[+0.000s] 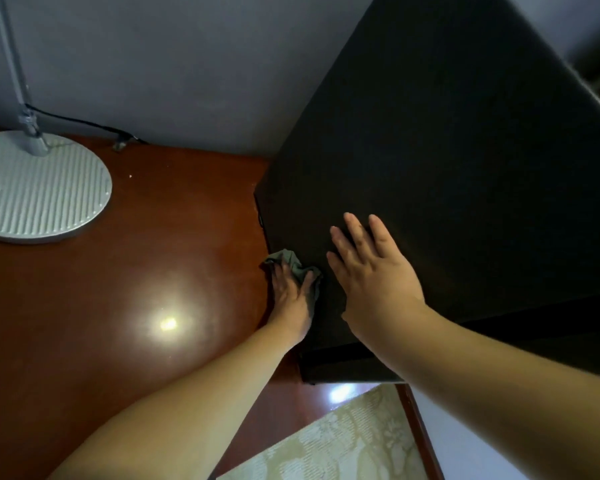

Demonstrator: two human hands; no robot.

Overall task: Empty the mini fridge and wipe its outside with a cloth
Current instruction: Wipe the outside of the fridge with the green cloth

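Head view: your left hand (290, 296) is low on the left side of the black mini fridge (447, 150), w/ its fingers (280, 269) and thumb curled over a bunched grey-green cloth (293, 263) and holding it against that side, near the fridge's bottom back corner. Cloth pokes out above the fingertips and hangs below the thumb. Your right hand (371, 271) lies flat on the fridge's top, palm down, 4 fingers straight and slightly spread, holding nothing. The 2 hands are just beside each other, not touching. Fridge door is at the lower right; can't tell whether it's shut.

The fridge stands on a glossy red-brown tabletop (153, 254), right up against the grey wall (187, 64). On the left sits a round white ribbed lamp base (39, 188) w/ its silver stem rising out of frame, well apart from the fridge. A black cable (84, 123) runs along the wall behind it. A bright light reflection (168, 323) shows on the tabletop, near your left forearm. Pale patterned floor (343, 441) shows below the tabletop's edge.
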